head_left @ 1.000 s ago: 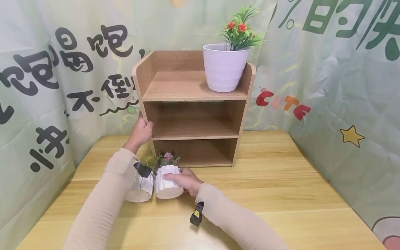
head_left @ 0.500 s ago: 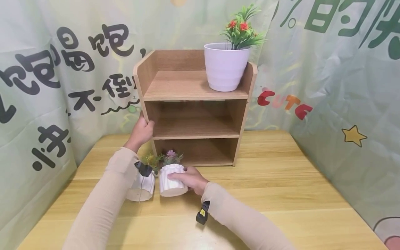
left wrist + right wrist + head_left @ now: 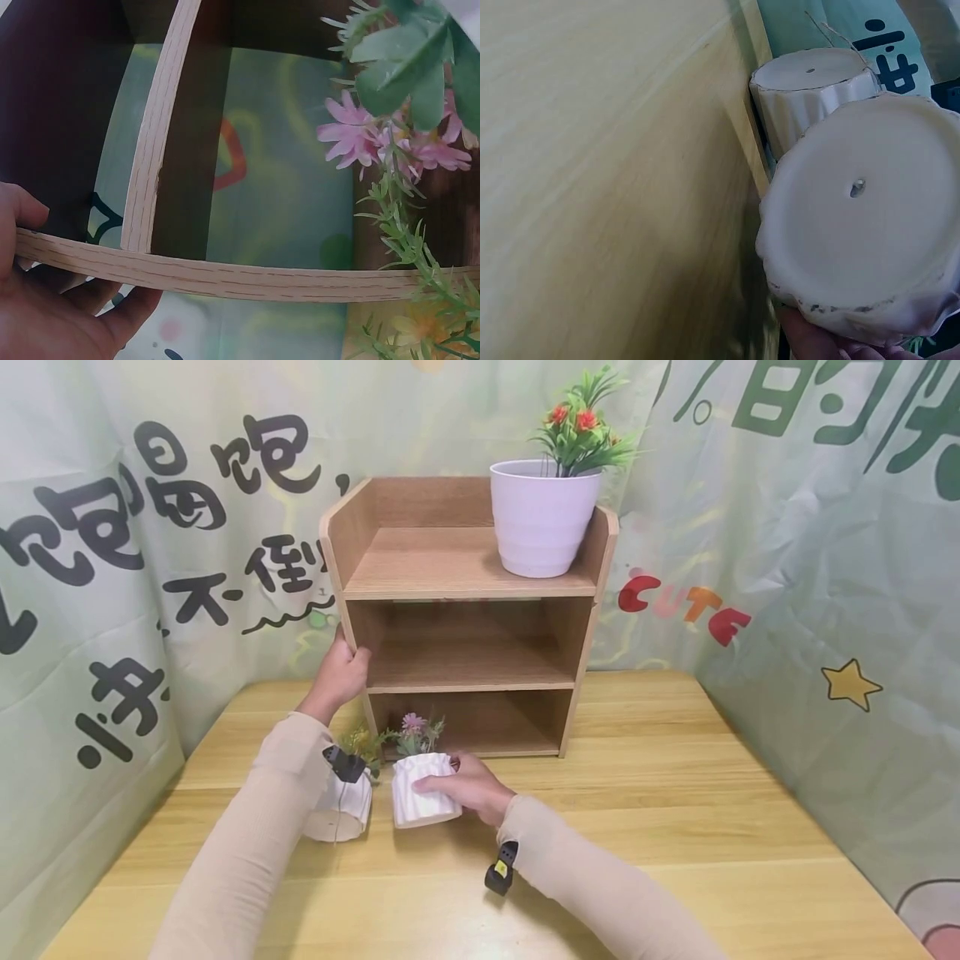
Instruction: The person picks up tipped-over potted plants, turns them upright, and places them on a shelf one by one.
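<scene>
My left hand (image 3: 341, 677) grips the left side panel of a wooden shelf unit (image 3: 461, 564), thumb inside and fingers outside in the left wrist view. My right hand (image 3: 472, 789) holds a white fluted flowerpot (image 3: 414, 806) by its right side, thumb towards me. That pot tilts, its purple-pink flowers (image 3: 412, 723) leaning towards the lowest shelf; its underside with a small hole (image 3: 858, 187) faces the right wrist camera. A second white flowerpot (image 3: 343, 814) lies on its side to the left, partly hidden by the left wrist, with yellow flowers (image 3: 362, 743) pointing at the shelf.
A larger white flowerpot (image 3: 543, 527) with red flowers stands at the right of the top shelf. The wooden table (image 3: 675, 827) extends around the unit. A printed cloth (image 3: 795, 568) hangs behind and at both sides.
My right hand has moved right with the held flowerpot, away from the lying one, and the pot's base has turned down and shows less. The left hand keeps its grip on the panel.
</scene>
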{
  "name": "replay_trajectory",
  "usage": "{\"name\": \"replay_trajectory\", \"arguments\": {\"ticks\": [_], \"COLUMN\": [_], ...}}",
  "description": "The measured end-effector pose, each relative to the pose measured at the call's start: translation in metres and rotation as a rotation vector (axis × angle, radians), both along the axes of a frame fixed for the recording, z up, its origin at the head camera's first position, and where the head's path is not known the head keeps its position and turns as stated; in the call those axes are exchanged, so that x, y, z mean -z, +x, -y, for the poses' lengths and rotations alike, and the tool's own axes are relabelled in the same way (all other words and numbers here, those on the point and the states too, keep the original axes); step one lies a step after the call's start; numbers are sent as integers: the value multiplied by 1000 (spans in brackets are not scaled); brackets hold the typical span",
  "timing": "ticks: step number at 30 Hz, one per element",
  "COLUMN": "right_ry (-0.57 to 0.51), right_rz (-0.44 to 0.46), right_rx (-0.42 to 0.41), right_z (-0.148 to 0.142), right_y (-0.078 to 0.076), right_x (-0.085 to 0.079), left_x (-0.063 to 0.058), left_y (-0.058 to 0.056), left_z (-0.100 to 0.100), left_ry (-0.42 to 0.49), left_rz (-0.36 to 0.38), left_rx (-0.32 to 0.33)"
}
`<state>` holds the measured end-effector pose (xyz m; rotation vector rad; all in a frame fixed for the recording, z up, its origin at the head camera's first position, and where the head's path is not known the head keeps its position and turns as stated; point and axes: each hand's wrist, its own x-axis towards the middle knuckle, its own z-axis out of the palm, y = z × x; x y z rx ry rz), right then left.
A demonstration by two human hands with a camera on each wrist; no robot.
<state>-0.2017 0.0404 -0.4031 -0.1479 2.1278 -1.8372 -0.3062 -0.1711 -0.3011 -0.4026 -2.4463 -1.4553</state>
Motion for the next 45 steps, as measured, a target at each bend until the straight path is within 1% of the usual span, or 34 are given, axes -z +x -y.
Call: {"name": "replay_trajectory", "arguments": {"ticks": [7,12,19,23,27,31,37,45], "right_ry": [26,31,9,29,30,19,0,44], "right_rz": [-49,-56,-47,-49,-46,-45,-72,-94], "right_rx": [-12,-2,-13,-5,-23,-37,-51,-27], "right_z": [-9,-14,-22,-27,-31,-35,-42,-51], "right_y": [-1,1,2,0,-2,-3,-4,-4], "right_x": [-2,-1,1,0,1,2,0,0], "left_x": [-2,0,2,2,1,2,2,2], "left_y": [-1,1,4,3,2,0,-3,-2], "left_z": [0,0,1,1,1,1,1,2], "left_ry": [-9,-14,-15,-8,-2,-12,-18,-21], "left_rz": [14,23,17,5,0,-6,-14,-11], "left_rx": [-11,-20,-22,-19,-18,-20,-21,-26]}}
